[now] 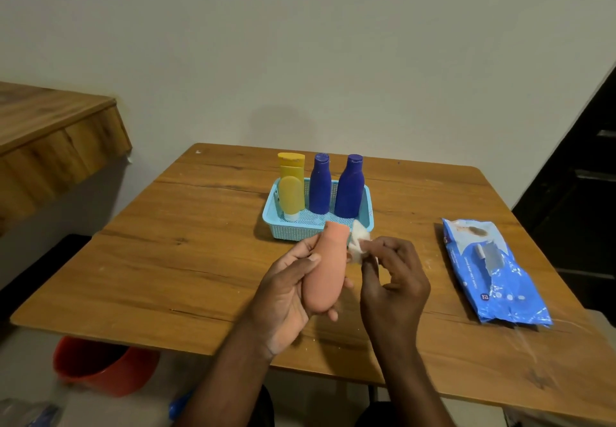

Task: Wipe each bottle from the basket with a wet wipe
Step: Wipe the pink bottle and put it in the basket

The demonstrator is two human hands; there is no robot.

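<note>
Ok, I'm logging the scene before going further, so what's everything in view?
Table: one, wooden, centre.
Basket: one, light blue, on the table's far middle.
Blue bottles: two, dark blue, upright in the basket.
Yellow tubes: two, yellow, at the basket's left end.
Pink bottle: one, peach-pink, held above the table.
Wet wipe: one, white, against the pink bottle's top.
Wipes pack: one, blue, on the table's right.
Bucket: one, red-orange, on the floor at left.
Left hand: holds the pink bottle.
Right hand: pinches the wet wipe.

Peach bottle (325, 268) held, white wet wipe (358, 241) touching, three bottles upright in blue basket (293, 226)
</note>
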